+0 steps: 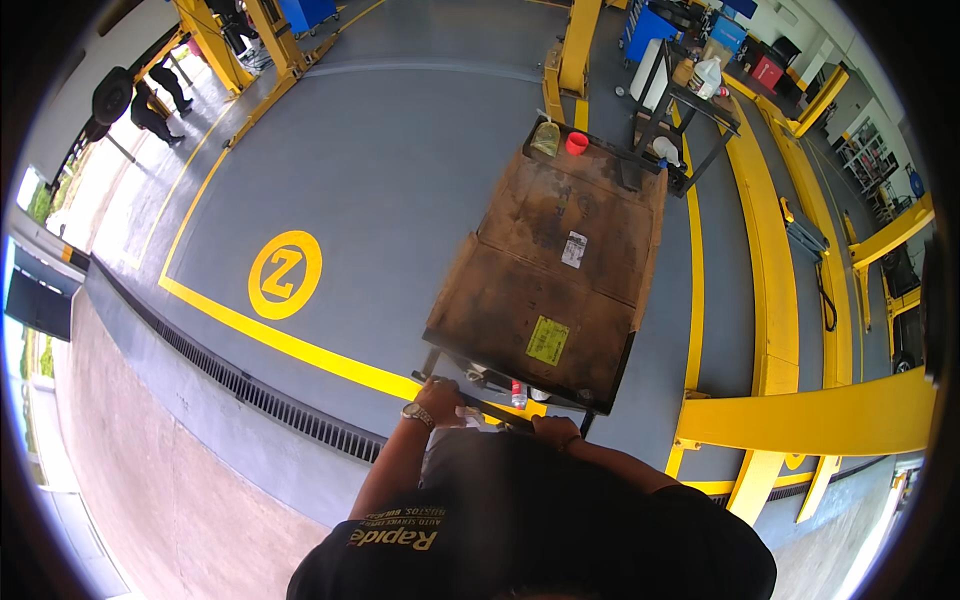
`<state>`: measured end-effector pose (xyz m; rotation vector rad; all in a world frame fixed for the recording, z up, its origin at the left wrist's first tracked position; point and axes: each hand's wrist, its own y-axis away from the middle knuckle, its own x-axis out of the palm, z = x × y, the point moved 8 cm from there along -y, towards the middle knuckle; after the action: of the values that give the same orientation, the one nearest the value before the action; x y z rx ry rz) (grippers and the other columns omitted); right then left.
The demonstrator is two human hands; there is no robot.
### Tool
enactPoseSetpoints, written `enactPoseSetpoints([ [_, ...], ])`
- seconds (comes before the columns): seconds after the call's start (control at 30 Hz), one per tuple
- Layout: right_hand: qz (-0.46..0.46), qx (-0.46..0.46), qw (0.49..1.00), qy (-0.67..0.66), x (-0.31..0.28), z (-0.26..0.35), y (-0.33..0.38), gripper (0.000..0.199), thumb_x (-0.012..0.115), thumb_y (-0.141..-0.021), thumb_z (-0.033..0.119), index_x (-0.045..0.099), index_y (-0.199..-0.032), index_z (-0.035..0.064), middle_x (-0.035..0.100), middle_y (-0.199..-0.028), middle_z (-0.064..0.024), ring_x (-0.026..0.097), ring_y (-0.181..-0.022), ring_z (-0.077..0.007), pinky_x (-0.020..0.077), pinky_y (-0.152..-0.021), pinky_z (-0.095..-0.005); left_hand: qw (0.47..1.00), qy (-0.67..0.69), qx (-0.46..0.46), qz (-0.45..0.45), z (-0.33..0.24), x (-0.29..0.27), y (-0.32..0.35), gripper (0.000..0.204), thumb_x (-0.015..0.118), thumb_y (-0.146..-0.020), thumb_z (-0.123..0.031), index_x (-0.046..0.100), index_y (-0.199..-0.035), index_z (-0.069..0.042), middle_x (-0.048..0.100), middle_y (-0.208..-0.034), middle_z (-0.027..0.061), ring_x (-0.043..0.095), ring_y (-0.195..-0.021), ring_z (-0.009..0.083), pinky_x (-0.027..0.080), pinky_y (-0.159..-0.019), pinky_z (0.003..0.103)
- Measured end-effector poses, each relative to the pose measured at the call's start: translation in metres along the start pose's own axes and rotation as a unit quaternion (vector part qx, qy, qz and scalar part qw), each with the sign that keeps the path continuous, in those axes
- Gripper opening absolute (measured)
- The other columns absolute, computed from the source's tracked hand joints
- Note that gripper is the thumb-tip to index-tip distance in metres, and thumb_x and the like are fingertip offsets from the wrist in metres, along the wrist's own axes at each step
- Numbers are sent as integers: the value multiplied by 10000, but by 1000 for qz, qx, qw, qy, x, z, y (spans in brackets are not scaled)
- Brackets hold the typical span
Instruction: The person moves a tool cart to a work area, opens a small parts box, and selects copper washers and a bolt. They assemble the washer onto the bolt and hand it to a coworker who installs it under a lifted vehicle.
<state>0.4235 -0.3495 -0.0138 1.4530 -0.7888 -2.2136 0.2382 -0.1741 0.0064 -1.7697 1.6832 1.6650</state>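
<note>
My left hand, with a watch on its wrist, and my right hand both grip the black handle bar of a wheeled cart just in front of me. A large, stained brown cardboard sheet with a yellow sticker and a white label lies over the cart's top. At the cart's far end sit a red cup and a yellowish bottle. A small red-and-white can shows on the lower shelf near the handle.
Grey workshop floor with yellow lines and a round yellow floor mark. A drain grate runs on the left. Yellow lift posts and arms stand right and ahead. A black stand with a jug lies beyond the cart. People stand far left.
</note>
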Motion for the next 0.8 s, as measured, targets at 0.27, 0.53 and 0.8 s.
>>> enactPoseSetpoints([
  [0.27, -11, -158, 975, 157, -6, 22, -32, 227, 499, -1001, 279, 621, -1053, 94, 745, -907, -134, 756, -791, -326, 596, -643, -488, 988, 84, -35, -127, 19, 20, 68, 371, 748, -802, -464, 768, -1147, -331, 672, -1136, 46, 613, -1197, 242, 344, -1130, 523],
  [0.53, -98, -348, 906, 222, -65, 46, -91, 155, 613, -928, 289, 571, -912, 141, 660, -752, -66, 708, -654, -297, 566, -587, -446, 957, 180, -96, -207, 47, 20, 99, 354, 755, -828, -391, 754, -1146, -235, 639, -1177, 60, 569, -1240, 262, 321, -1126, 539],
  [0.8, 12, -309, 909, 281, -166, 151, -229, 392, 684, -876, 483, 706, -1000, 112, 745, -979, -132, 729, -954, -349, 560, -894, -490, 936, 171, -143, -271, 175, 29, 67, 258, 709, -866, -326, 764, -1118, -339, 587, -1211, 35, 523, -1287, 233, 275, -1108, 596],
])
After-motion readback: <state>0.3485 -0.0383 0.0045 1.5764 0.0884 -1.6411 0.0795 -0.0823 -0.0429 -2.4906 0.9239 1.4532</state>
